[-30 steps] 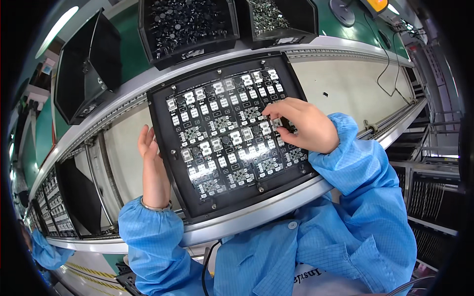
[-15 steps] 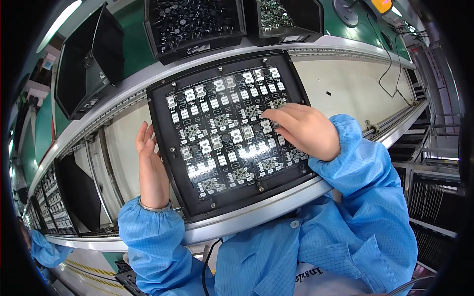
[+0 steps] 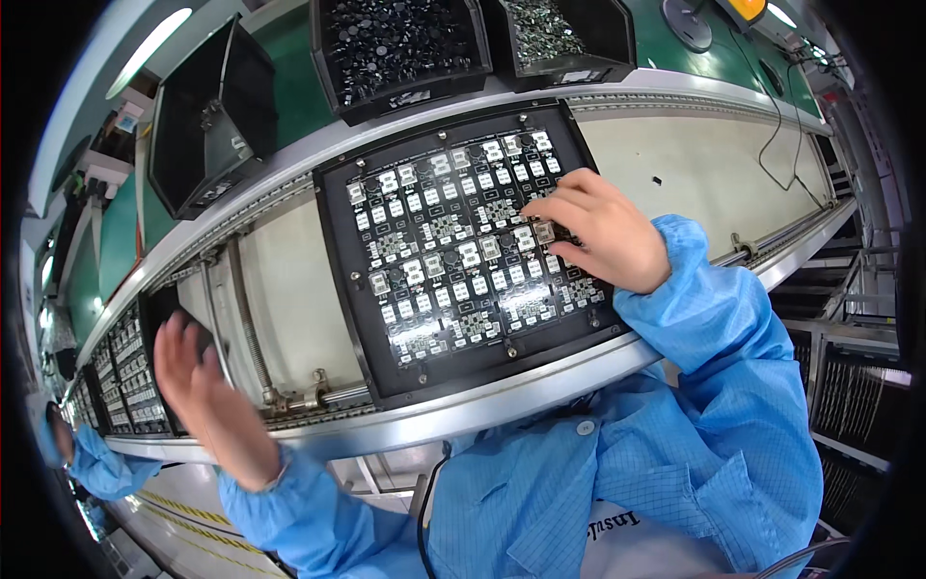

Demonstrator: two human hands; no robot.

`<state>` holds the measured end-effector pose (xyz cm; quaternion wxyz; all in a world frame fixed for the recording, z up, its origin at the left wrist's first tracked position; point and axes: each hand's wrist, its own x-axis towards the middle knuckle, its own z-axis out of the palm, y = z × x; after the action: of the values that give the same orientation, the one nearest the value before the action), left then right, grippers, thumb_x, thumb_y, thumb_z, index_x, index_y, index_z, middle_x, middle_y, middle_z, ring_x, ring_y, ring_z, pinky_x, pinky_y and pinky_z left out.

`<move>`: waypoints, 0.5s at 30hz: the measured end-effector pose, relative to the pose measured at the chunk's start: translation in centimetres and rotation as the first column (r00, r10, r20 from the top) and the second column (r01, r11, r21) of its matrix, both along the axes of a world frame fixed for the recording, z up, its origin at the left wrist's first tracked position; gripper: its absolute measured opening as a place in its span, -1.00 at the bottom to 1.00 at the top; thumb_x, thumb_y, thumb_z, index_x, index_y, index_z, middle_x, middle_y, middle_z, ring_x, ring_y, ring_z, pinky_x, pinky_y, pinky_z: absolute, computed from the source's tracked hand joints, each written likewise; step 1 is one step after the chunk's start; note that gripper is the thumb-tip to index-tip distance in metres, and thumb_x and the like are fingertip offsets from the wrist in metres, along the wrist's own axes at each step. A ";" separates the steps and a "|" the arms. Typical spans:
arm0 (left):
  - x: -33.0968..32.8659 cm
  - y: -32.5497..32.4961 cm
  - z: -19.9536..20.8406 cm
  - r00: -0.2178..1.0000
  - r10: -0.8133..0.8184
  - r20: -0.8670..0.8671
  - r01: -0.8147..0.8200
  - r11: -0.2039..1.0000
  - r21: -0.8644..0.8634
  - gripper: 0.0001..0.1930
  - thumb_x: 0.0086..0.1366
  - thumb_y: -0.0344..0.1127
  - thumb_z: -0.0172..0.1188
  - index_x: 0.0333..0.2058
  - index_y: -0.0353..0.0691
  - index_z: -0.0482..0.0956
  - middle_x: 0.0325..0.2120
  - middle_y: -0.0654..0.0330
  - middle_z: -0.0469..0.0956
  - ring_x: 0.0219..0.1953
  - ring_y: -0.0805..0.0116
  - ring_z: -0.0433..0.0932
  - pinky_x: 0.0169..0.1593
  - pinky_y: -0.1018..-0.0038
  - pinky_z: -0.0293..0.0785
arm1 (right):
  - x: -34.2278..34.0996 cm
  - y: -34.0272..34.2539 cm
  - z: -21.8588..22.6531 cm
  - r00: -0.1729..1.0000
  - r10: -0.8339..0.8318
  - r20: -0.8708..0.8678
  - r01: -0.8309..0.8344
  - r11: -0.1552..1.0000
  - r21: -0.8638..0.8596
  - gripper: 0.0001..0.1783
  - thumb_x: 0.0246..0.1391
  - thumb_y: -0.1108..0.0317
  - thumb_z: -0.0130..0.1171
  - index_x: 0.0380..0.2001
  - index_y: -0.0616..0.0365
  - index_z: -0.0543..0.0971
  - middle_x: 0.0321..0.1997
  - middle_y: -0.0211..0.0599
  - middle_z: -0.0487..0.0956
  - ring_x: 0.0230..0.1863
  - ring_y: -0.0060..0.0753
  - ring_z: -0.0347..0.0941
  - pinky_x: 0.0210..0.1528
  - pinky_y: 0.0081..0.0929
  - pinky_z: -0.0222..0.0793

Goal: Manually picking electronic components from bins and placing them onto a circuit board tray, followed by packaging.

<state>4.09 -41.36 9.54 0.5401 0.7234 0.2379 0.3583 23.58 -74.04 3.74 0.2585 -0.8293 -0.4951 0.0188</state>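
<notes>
A black square tray [image 3: 340, 280] lies in front of me, carrying rows of dark circuit boards [image 3: 463, 299] with many small white parts. My right hand [image 3: 608, 232] reaches over the tray's right side, thumb and index finger apart. Between these fingers sits a small greyish square component [image 3: 544, 233] on the board; no grip on it shows. Off to the left, away from the tray, my left hand [image 3: 212, 396] hangs in the air over the conveyor, smeared by motion, its fingers stretched out and nothing visible in them.
Behind the rail stand a bin of dark round parts [image 3: 405, 48], a bin of small metallic parts [image 3: 550, 34] and another black bin [image 3: 212, 121]. More loaded trays [image 3: 121, 367] are at far left, near another person's blue sleeve [image 3: 111, 468]. A tiny dark piece [image 3: 657, 180] lies right of the tray.
My left hand has left the tray's left edge and swung out to the left. My right hand stays at the tray's right side, now with a greyish component showing between its fingers.
</notes>
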 end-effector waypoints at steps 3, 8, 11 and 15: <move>-8.7 4.9 1.6 0.917 0.394 -0.057 -0.381 0.910 0.167 -0.47 0.29 -0.24 -0.03 0.19 -0.29 0.17 0.19 0.06 0.20 0.21 0.28 0.17 0.23 0.34 0.00 | 0.4 -0.9 0.1 0.987 -0.161 -0.011 0.162 0.983 0.089 -0.53 -0.12 0.41 0.28 -0.06 0.13 0.45 -0.19 -0.20 0.50 -0.12 -0.19 0.35 -0.08 -0.38 0.32; -33.6 17.5 -6.5 -0.297 0.881 -0.368 0.010 0.388 0.921 -0.52 0.24 -0.20 0.06 0.09 -0.31 0.31 0.04 -0.13 0.34 0.01 0.03 0.37 0.13 0.26 0.23 | 2.5 -5.5 -2.8 0.754 -0.531 -0.386 0.505 0.845 -0.175 -0.60 0.17 0.19 0.08 -0.03 0.24 0.42 -0.59 -0.29 0.45 -0.60 -0.47 0.34 -0.53 -0.47 0.26; -47.4 19.0 -12.6 -0.482 0.753 -0.448 0.033 0.527 0.849 -0.52 0.21 -0.03 0.05 -0.07 -0.34 0.47 -0.11 -0.16 0.48 0.00 -0.13 0.41 0.08 0.09 0.29 | 1.5 -5.0 -4.0 0.818 -0.470 -0.332 0.479 0.876 -0.059 -0.58 0.18 0.10 0.05 -0.18 0.31 0.48 -0.70 -0.21 0.45 -0.66 -0.46 0.34 -0.58 -0.43 0.20; -48.2 13.3 -14.1 -0.145 0.797 -0.586 -0.243 0.545 0.802 -0.58 0.27 -0.05 -0.03 -0.04 -0.22 0.46 -0.11 -0.08 0.48 -0.07 -0.11 0.45 -0.02 0.09 0.38 | 2.4 -5.2 -3.1 0.821 -0.406 -0.402 0.400 0.911 -0.103 -0.57 0.18 0.12 0.05 -0.19 0.36 0.47 -0.69 -0.21 0.47 -0.67 -0.50 0.36 -0.58 -0.49 0.24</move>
<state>-44.09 -28.05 -4.51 -0.1282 0.6889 0.7118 0.0472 26.02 -79.26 0.63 0.3499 -0.8935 -0.2422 0.1431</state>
